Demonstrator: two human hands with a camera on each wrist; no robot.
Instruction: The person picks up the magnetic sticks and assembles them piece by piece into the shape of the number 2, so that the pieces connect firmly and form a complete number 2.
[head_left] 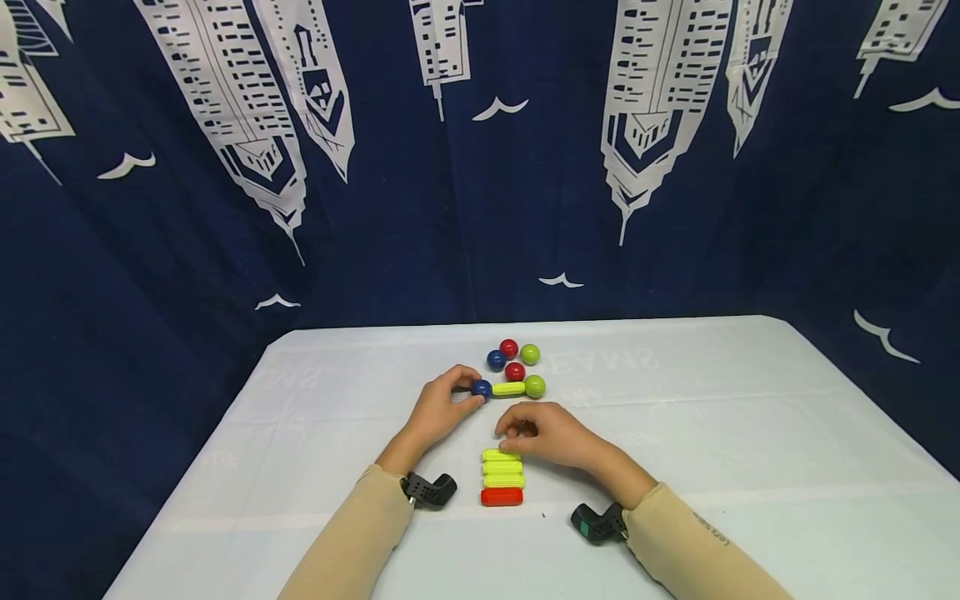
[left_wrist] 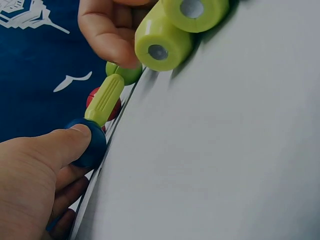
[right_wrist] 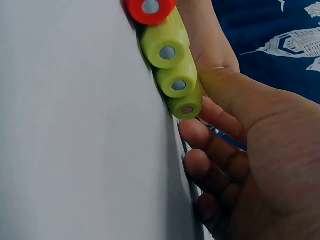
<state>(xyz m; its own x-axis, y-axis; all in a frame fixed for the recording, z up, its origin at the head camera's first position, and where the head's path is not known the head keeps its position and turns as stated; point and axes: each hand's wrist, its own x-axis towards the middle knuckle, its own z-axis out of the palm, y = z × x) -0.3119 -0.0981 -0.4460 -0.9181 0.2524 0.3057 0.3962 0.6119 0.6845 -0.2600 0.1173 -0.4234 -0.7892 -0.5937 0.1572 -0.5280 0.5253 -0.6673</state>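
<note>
My left hand (head_left: pixel 441 407) pinches a dark blue ball (left_wrist: pixel 91 150) between thumb and fingers. A yellow-green ridged rod (left_wrist: pixel 105 100) runs from that ball to a green ball (head_left: pixel 535 386), forming one straight line. Nearer to me, several yellow-green rods (head_left: pixel 502 468) lie side by side in a column, with a red rod (head_left: pixel 502 497) at the near end. Loosely bent, the fingers of my right hand (head_left: pixel 551 433) hover at the column's far end, thumb and fingertips close to the farthest yellow-green rod (right_wrist: pixel 186 106). Grey round discs show in the rods' ends.
Behind the joined pieces sit two red balls (head_left: pixel 508 348), another blue ball (head_left: pixel 496 360) and another green ball (head_left: pixel 529 354). A white cloth covers the table (head_left: pixel 712 450). Beyond its far edge hangs a dark blue curtain (head_left: pixel 465 208) with white building prints.
</note>
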